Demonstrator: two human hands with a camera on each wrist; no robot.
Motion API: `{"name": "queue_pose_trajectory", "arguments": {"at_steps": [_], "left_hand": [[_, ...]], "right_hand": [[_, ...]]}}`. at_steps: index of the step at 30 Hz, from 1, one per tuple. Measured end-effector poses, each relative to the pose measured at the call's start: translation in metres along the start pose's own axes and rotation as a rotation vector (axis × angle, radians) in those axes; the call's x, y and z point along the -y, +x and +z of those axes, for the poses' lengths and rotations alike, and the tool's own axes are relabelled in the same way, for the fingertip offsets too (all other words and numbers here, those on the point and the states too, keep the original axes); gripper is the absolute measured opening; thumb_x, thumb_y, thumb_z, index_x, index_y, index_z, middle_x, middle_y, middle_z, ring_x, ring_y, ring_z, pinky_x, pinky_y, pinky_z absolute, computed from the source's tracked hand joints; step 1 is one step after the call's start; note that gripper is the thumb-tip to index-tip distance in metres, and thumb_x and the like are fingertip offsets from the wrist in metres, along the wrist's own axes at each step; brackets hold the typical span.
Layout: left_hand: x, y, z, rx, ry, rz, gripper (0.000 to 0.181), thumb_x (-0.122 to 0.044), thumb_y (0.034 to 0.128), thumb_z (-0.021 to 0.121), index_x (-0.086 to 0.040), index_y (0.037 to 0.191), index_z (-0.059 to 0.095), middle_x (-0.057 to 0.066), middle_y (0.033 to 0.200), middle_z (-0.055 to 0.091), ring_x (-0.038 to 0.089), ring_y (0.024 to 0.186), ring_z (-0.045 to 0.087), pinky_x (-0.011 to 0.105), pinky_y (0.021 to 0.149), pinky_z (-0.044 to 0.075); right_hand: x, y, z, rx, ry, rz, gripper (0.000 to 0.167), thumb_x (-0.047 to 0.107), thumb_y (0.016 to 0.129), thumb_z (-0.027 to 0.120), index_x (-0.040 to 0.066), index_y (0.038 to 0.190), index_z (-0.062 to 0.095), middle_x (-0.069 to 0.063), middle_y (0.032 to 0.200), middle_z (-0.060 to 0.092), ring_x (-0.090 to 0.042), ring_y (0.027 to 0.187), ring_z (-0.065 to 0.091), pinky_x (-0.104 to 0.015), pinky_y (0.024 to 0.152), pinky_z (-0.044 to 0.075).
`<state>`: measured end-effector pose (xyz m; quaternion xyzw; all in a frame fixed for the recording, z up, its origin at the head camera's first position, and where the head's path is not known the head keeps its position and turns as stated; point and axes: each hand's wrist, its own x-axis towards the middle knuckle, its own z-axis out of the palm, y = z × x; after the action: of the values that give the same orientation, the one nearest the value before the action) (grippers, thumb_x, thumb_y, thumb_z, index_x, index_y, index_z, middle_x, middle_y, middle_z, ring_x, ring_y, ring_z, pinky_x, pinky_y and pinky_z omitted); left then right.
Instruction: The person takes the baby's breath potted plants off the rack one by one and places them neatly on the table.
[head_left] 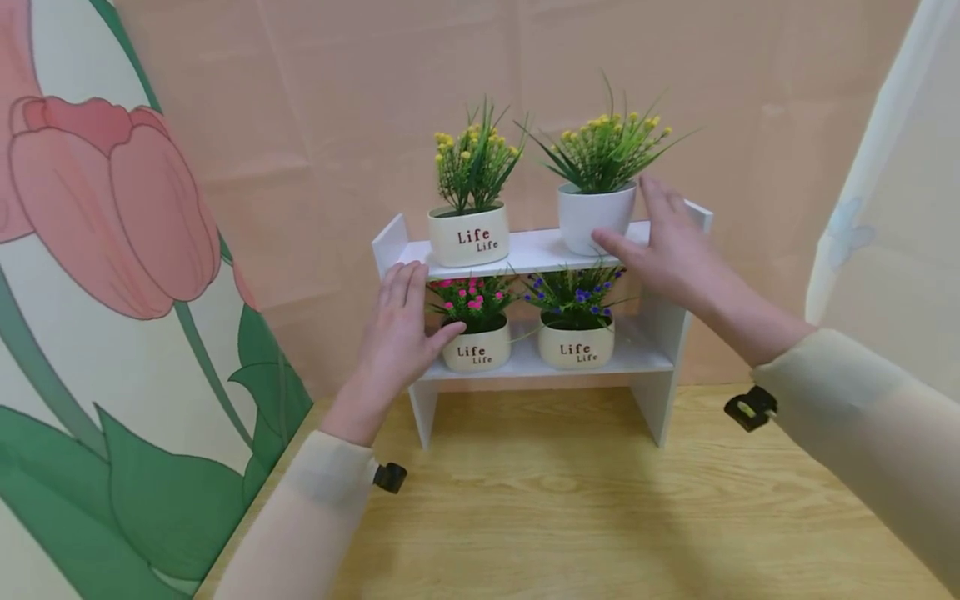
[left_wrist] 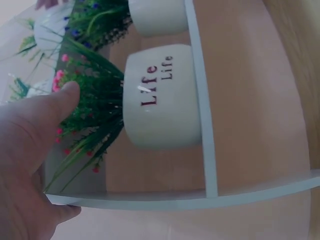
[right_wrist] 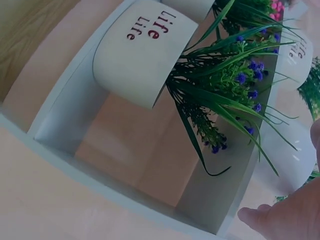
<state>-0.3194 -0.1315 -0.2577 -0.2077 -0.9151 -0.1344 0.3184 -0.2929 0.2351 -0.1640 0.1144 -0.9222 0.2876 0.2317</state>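
A white two-tier shelf (head_left: 651, 357) holds several potted artificial plants. At its left side my left hand (head_left: 399, 335) rests fingers against the upper panel, its thumb in front of the pink-flowered plant (left_wrist: 92, 95). On the upper board, at the right, stands a plain white pot (head_left: 588, 221) with yellow flowers. Around that pot's right side is my right hand (head_left: 671, 246), fingers extended and thumb near its front; whether it touches the pot I cannot tell. A cream "Life" pot (head_left: 468, 237) with yellow flowers stands at the upper left.
On the lower board, a blue-purple-flowered plant in a cream pot (head_left: 576, 346) stands right of the pink one. Below is a wood-grain surface (head_left: 540, 492). A tulip-printed panel (head_left: 112, 217) borders the left, and a pinkish backdrop (head_left: 337, 100) hangs behind.
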Motion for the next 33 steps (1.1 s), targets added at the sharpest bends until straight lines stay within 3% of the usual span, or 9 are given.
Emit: {"name": "queue_pose_trajectory", "arguments": {"at_steps": [8, 14, 19, 33], "left_hand": [[-0.001, 0.002, 0.01, -0.02, -0.001, -0.013, 0.109, -0.057, 0.0964, 0.083, -0.003, 0.171, 0.024, 0.017, 0.171, 0.03, 0.035, 0.164, 0.019, 0.048, 0.135, 0.019], [-0.004, 0.002, 0.009, -0.015, -0.002, -0.038, 0.109, -0.058, 0.097, 0.081, -0.004, 0.171, 0.024, 0.017, 0.173, 0.028, 0.035, 0.165, 0.017, 0.051, 0.134, 0.02], [-0.004, 0.001, 0.008, -0.014, -0.004, -0.05, 0.108, -0.058, 0.0976, 0.081, -0.003, 0.171, 0.024, 0.018, 0.173, 0.028, 0.036, 0.165, 0.017, 0.05, 0.135, 0.019], [-0.005, 0.002, 0.009, -0.033, -0.008, -0.033, 0.106, -0.057, 0.0983, 0.08, -0.002, 0.17, 0.026, 0.018, 0.171, 0.031, 0.035, 0.164, 0.019, 0.044, 0.136, 0.015]], "right_hand": [[0.003, 0.011, 0.002, 0.005, 0.105, 0.078, 0.119, 0.068, 0.103, 0.066, 0.008, 0.176, -0.007, -0.031, 0.18, 0.004, -0.054, 0.164, 0.014, -0.074, 0.128, 0.018], [0.009, 0.023, 0.005, 0.0, 0.307, 0.128, 0.115, 0.061, 0.099, 0.076, 0.014, 0.178, 0.007, -0.021, 0.179, 0.025, -0.042, 0.163, 0.027, -0.063, 0.129, 0.027], [0.014, 0.031, 0.009, -0.009, 0.418, 0.148, 0.108, 0.054, 0.098, 0.082, 0.011, 0.174, 0.018, -0.022, 0.167, 0.042, -0.036, 0.148, 0.046, -0.053, 0.122, 0.039], [0.019, 0.042, 0.012, 0.005, 0.6, 0.223, 0.111, 0.052, 0.098, 0.082, 0.013, 0.175, 0.012, -0.018, 0.171, 0.036, -0.032, 0.151, 0.041, -0.046, 0.127, 0.035]]}}
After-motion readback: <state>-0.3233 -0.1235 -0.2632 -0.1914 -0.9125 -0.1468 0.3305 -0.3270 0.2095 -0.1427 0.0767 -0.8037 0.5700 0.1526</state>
